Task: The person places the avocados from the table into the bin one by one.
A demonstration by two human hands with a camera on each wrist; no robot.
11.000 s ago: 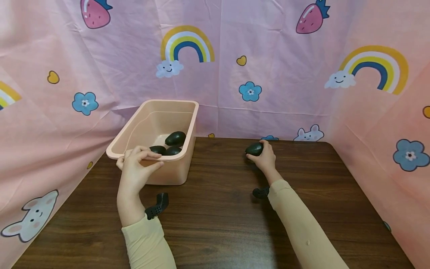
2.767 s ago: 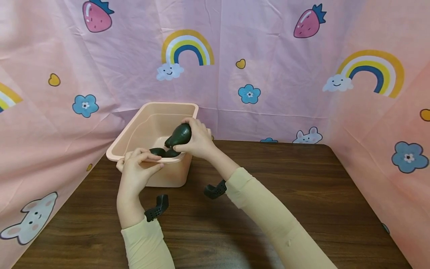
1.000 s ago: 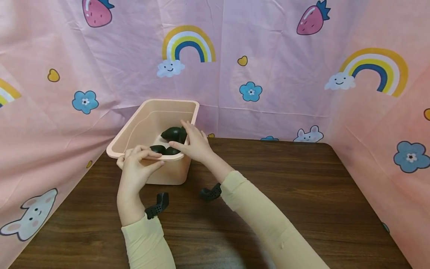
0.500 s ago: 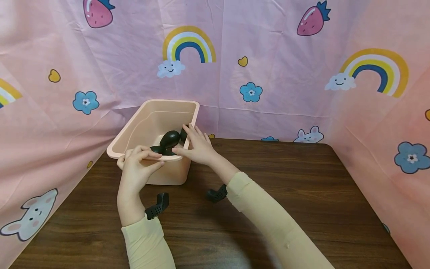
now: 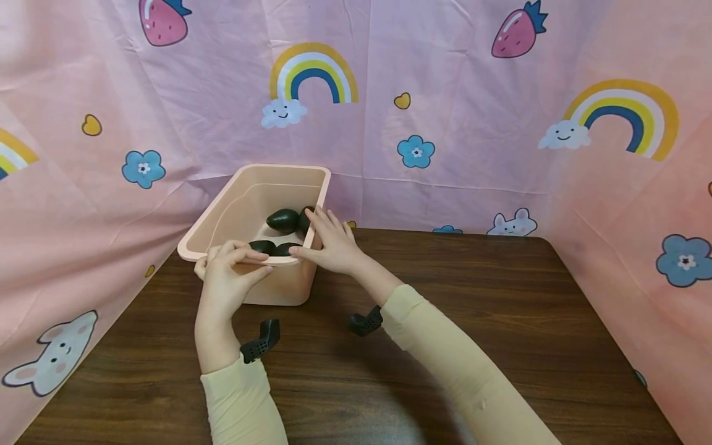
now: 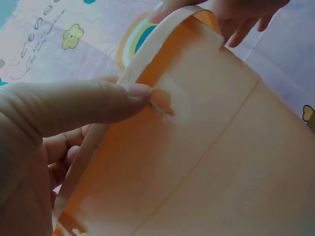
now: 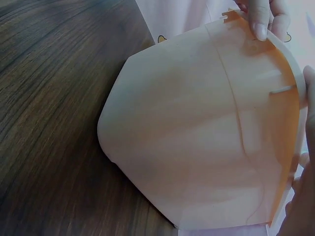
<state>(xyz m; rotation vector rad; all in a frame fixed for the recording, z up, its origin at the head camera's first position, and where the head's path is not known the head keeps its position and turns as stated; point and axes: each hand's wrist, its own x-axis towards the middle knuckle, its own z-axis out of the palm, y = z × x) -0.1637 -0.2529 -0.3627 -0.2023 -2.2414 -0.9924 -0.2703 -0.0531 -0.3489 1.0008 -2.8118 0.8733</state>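
Note:
A peach plastic bin stands at the back left of the table with several dark green avocados in it. One avocado lies toward the middle of its floor; another avocado is by the right wall, partly behind the rim. Two more show just inside the front wall, including a partly covered avocado. My left hand grips the front rim, thumb outside and fingers inside, as the left wrist view shows. My right hand rests over the right rim near the front corner, fingers extended and spread, holding no avocado.
The brown wooden table extends to the right of the bin. A pink and purple printed cloth hangs behind and along both sides. A black wrist mount sits on the left forearm, another black mount on the right.
My right hand brought an avocado from the table into the bin and let it go. Avocados rolled inside, and that hand drew back slightly to the right rim. My left hand kept its grip.

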